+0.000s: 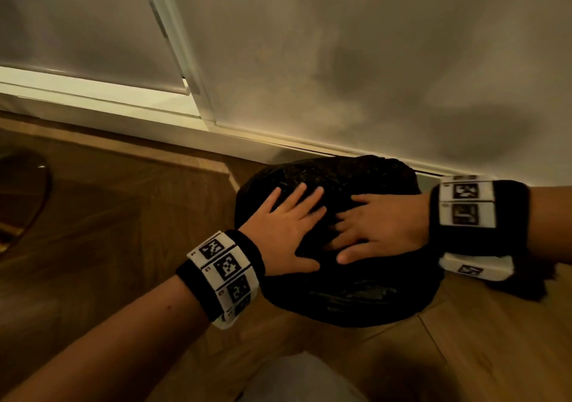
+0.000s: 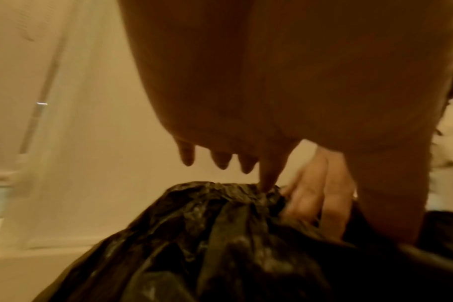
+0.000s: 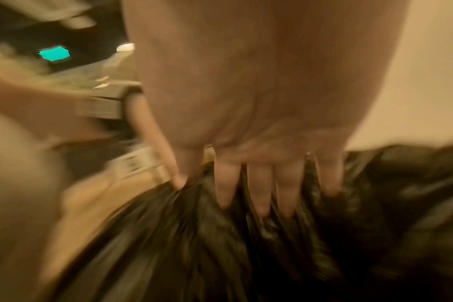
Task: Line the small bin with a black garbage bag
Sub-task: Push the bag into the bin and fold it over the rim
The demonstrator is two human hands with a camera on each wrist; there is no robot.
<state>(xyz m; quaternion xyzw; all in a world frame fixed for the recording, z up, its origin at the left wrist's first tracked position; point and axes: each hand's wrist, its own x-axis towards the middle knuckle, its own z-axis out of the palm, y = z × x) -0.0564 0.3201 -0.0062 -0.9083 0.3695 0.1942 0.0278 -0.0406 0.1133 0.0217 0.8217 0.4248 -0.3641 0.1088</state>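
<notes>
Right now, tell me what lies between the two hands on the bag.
Only black garbage bag: in the head view a narrow strip of crinkled plastic separates the left hand from the right hand, fingertips nearly meeting.

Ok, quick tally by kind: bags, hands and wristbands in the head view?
Black garbage bag: 1
Hands, left hand and right hand, both flat on the bag: 2
Marker wristbands, left wristband, right wristband: 2
Total: 5
</notes>
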